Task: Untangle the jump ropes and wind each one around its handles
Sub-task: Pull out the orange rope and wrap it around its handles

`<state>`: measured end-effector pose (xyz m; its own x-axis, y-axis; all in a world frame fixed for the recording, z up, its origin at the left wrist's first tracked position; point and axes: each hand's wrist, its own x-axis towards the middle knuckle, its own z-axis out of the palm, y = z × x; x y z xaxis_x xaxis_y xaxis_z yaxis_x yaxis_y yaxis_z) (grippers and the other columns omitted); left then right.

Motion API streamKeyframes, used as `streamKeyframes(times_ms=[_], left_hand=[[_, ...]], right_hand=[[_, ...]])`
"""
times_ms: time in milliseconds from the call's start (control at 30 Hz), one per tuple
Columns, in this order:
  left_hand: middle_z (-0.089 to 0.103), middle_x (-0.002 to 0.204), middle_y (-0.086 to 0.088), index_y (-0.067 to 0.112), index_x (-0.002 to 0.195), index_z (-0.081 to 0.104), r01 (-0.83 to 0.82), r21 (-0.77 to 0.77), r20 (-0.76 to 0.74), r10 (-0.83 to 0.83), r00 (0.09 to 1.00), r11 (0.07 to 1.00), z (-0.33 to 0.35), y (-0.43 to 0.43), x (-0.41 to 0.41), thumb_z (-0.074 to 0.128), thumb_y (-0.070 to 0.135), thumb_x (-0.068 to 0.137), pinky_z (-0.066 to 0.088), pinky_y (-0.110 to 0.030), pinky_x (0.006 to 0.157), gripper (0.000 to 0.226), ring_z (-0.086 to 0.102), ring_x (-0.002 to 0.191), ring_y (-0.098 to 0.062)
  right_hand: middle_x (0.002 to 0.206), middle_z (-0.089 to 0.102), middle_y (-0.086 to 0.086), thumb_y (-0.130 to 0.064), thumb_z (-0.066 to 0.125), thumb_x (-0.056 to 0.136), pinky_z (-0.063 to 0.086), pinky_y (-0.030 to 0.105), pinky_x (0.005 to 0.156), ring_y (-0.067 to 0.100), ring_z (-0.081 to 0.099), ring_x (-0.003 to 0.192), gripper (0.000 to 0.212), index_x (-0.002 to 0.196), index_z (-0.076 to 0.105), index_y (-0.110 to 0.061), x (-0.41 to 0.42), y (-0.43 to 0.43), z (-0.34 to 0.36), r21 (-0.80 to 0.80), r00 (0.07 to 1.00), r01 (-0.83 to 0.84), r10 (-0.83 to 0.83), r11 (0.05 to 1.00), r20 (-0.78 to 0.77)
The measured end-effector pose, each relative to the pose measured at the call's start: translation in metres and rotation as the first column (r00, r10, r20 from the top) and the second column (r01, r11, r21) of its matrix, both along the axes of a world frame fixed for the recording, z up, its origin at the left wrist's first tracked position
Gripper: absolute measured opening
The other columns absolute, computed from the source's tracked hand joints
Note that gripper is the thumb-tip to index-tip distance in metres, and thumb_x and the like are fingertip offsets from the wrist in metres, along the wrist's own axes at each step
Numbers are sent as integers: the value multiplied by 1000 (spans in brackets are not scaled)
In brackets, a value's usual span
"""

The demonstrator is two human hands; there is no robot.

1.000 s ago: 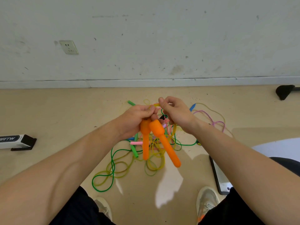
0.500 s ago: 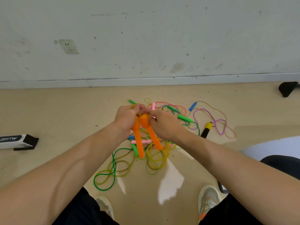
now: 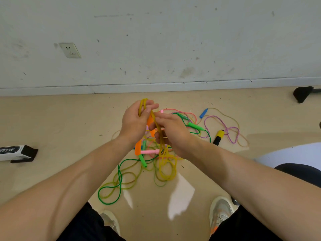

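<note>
Early stage, nothing wound yet. Green rope (image 3: pixel 119 173) lies in slack loops on the floor (image 3: pixel 52 119). Left hand (image 3: pixel 134 122) is raised over the pile, fingers curled round loops of yellow rope (image 3: pixel 142 108). Orange handles (image 3: pixel 138 146) sit between the hands; which one carries them is hidden. Pink handle (image 3: pixel 149 151) lies below. Right hand (image 3: pixel 173 133) pinches a yellow strand. Green handle (image 3: pixel 194 126), blue handle (image 3: pixel 203 113) and purple rope (image 3: pixel 225 126) lie tangled on the floor. Judgement: first rope being gathered, all others left.
</note>
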<state>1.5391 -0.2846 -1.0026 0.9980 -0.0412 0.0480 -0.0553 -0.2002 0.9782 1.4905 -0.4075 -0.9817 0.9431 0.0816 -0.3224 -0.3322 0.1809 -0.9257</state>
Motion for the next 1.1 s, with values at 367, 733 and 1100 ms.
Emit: streamKeyframes(times_ms=[367,733,1100], left_hand=[[66,123,-3,4,120,65,-36,-433,-309,-110,945,901,22,0,2,52,4,96,41,-26,44,27,55,63,-24],[49,147,12,16,146,35,214,-113,-55,-221,974,970,9,1,0,43,-4,102,47,-20,60,49,51,63,-7],[54,144,-2,8,141,45,-139,-399,-295,16,955,906,17,-10,6,59,8,98,53,-30,62,45,60,83,-11]], right_hand=[[78,66,7,-6,52,102,55,30,63,21,62,64,39,139,56,-13,-7,11,-16,190,988,155,-151,969,-34],[73,68,6,-13,48,102,53,26,56,22,67,63,18,117,58,-9,-6,8,-8,171,988,150,-143,974,-51],[90,70,-2,-19,56,100,58,42,65,15,71,67,14,109,47,-22,-20,24,-24,-356,924,195,-50,914,378]])
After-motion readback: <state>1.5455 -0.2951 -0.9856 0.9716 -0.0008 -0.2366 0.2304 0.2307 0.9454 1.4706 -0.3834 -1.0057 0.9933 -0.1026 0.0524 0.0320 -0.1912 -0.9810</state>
